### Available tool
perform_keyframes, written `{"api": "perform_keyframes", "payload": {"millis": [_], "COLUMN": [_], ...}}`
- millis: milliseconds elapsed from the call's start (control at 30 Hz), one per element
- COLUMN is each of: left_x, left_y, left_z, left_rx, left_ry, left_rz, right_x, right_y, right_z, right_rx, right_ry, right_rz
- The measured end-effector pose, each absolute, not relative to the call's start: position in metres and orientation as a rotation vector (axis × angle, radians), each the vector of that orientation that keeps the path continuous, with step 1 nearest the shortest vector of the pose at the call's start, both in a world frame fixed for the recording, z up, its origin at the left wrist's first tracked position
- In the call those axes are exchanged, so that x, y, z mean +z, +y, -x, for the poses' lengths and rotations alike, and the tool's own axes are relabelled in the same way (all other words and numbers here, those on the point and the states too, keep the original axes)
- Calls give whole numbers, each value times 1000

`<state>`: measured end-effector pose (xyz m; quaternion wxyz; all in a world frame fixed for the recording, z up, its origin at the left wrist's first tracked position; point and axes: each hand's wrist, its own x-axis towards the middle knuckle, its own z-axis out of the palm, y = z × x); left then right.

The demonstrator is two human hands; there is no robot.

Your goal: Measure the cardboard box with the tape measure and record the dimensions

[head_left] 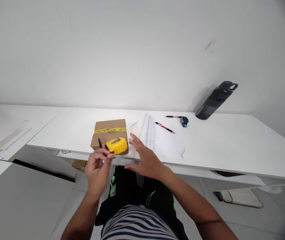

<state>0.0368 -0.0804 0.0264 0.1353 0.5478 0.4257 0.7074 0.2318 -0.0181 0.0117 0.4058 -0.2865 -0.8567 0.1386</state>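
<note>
My left hand (98, 169) is closed around a yellow tape measure (117, 145), held just above the near edge of the white table (219, 143). Behind it lies a small brown cardboard box (109, 131) sealed with a strip of yellow tape. My right hand (146, 159) hovers open with fingers spread, just right of the tape measure and the box, over the table's front edge. It holds nothing.
A sheaf of white paper (150, 133) lies right of the box. Further right are a red pen (164, 127), a black pen (173, 116) and a small blue object (184, 121). A black bottle (214, 99) stands at the wall. Another box (79, 164) sits under the table.
</note>
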Motion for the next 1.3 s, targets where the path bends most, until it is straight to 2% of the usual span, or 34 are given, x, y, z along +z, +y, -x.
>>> {"api": "perform_keyframes", "payload": {"millis": [100, 167, 233, 333, 467, 767, 867, 967, 1133, 1300], "left_x": [24, 23, 23, 23, 26, 38, 31, 18, 17, 52], "left_y": [-104, -111, -112, -106, -98, -89, -90, -92, -90, -67], "left_z": [-52, -45, -30, -9, -5, 7, 10, 3, -13, 23], "left_rx": [1912, 1854, 1935, 2019, 1608, 1371, 1371, 1357, 1259, 1435], "left_ry": [1212, 1210, 1258, 1389, 1265, 961, 1007, 963, 825, 957], "left_rz": [-1679, -1878, -2043, -2183, -2540, -2265, -1913, -1497, -1280, -1181], "right_x": [16, 15, 16, 28, 48, 58, 58, 48, 21, 30], "right_y": [-38, -42, -42, -45, -52, -60, -66, -72, -63, -21], "right_z": [-205, -203, -208, -216, -216, -214, -222, -223, -209, -232], "right_rx": [94, 162, 408, 971, 1632, 1868, 1956, 1791, 926, 685], "right_ry": [-2212, -2177, -2025, -1588, -1217, -1239, -1347, -1608, -1769, -1715], "right_rz": [552, 498, 623, 888, 815, 781, 558, 406, 563, 860]}}
